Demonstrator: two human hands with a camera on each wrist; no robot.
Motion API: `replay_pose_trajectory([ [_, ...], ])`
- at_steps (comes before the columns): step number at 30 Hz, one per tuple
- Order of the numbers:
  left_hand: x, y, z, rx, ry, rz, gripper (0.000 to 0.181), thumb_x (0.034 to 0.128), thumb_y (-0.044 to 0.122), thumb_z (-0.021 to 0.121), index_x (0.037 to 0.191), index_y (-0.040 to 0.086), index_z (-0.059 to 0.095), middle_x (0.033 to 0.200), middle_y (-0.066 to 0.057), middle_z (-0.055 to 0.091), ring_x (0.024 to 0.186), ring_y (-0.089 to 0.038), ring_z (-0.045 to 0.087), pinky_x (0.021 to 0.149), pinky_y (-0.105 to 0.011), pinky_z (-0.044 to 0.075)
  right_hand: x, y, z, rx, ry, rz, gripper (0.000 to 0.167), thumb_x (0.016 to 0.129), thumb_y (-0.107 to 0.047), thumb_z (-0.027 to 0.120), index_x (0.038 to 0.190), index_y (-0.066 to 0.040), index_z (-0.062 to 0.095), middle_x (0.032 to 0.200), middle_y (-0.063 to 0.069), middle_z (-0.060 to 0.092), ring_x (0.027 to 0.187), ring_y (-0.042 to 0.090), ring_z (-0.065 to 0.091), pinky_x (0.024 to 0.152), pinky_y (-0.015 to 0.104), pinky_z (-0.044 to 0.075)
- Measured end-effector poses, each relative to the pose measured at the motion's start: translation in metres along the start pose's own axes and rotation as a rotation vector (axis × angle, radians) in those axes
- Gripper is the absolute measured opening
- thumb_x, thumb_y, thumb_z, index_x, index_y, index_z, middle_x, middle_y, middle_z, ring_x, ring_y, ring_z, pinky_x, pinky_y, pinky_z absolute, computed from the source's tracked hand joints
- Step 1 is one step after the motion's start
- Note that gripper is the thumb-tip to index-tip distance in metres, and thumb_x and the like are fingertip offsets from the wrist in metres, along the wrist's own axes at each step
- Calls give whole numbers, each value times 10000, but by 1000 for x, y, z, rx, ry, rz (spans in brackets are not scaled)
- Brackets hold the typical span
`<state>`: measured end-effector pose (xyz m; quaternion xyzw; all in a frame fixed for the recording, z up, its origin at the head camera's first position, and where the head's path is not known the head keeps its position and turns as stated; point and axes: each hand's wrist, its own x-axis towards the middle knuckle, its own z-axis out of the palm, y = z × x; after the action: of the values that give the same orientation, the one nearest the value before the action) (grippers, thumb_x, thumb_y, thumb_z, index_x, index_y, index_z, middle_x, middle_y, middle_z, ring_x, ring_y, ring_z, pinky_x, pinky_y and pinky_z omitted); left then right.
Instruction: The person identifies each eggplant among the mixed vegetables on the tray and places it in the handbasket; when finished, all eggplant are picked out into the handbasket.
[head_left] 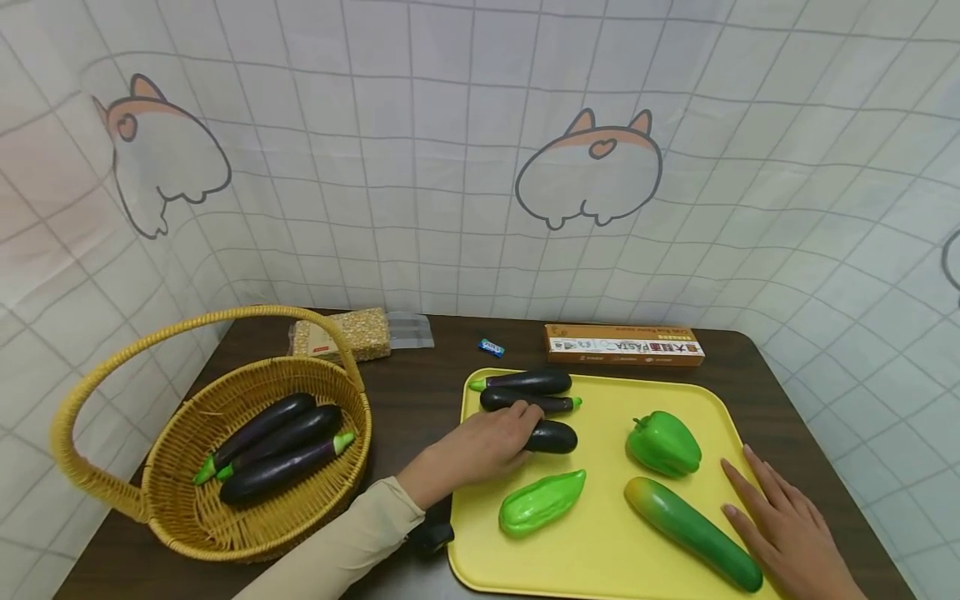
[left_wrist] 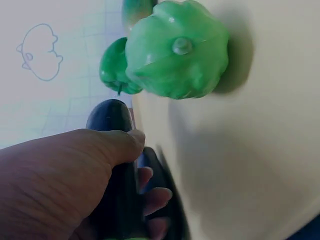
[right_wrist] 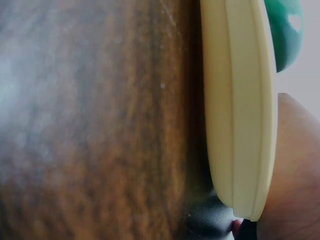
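My left hand grips a dark eggplant over the yellow tray. In the left wrist view the thumb lies along that eggplant and the fingers curl round its far side. Two more eggplants lie just behind, at the tray's back left corner. A light green, ridged vegetable sits in front of the hand. Over the tray's right edge my right hand rests with fingers spread, beside a green cucumber with a yellowish end. Behind that is a green bell pepper.
At left stands a wicker basket with a tall handle, holding three eggplants. Along the back of the dark wooden table are a bag of grains, a small blue packet and a brown pasta box.
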<state>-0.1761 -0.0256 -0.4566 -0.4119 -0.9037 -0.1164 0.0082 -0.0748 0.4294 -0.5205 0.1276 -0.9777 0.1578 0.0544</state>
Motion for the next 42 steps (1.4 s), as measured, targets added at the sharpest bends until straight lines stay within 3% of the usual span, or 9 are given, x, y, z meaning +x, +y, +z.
replay_pose_trajectory([
  [5, -4, -1, -7, -5, 18, -1, 445, 1035, 266, 720, 1374, 82, 497, 1117, -71, 623, 934, -136, 652, 698, -284, 547, -1, 1, 0, 3, 11, -8, 640, 1113, -353, 566, 1689, -276, 298, 1762, 39, 102, 1508, 521, 211, 1160, 734, -23],
  [9, -6, -4, -6, -12, 56, 27, 399, 1035, 261, 715, 1323, 77, 508, 1032, -55, 615, 806, -101, 610, 633, -260, 515, 0, 1, 0, 3, 13, -10, 639, 1112, -352, 568, 1688, -283, 300, 1761, 35, 107, 1517, 513, 203, 1164, 727, -27],
  [19, -12, -9, -6, 34, 242, 116, 449, 987, 453, 764, 1183, 99, 568, 890, -10, 627, 603, -95, 565, 507, -262, 471, 1, 3, -1, -2, 4, -5, 641, 1114, -361, 562, 1691, -280, 292, 1762, 42, 100, 1501, 531, 221, 1165, 727, -26],
  [28, -24, -9, -21, 43, 275, 128, 455, 973, 437, 787, 1188, 101, 569, 946, -19, 677, 590, -84, 577, 512, -259, 482, 1, 4, 2, 4, -6, 0, 638, 1116, -371, 556, 1691, -283, 292, 1764, 34, 87, 1517, 519, 199, 1159, 735, -35],
  [35, -36, -12, -39, 22, 262, 88, 473, 974, 447, 781, 1205, 97, 562, 950, -1, 671, 556, -67, 547, 486, -255, 453, 1, 2, 1, 1, -5, 4, 636, 1119, -377, 549, 1691, -285, 289, 1763, 38, 92, 1512, 528, 203, 1162, 729, -38],
  [42, -53, -24, -55, 23, 358, 70, 504, 917, 451, 838, 1190, 97, 606, 917, 20, 703, 571, -63, 551, 490, -280, 475, 0, 4, 2, -4, 2, 0, 640, 1115, -373, 556, 1691, -286, 291, 1762, 42, 99, 1506, 533, 212, 1159, 736, -29],
])
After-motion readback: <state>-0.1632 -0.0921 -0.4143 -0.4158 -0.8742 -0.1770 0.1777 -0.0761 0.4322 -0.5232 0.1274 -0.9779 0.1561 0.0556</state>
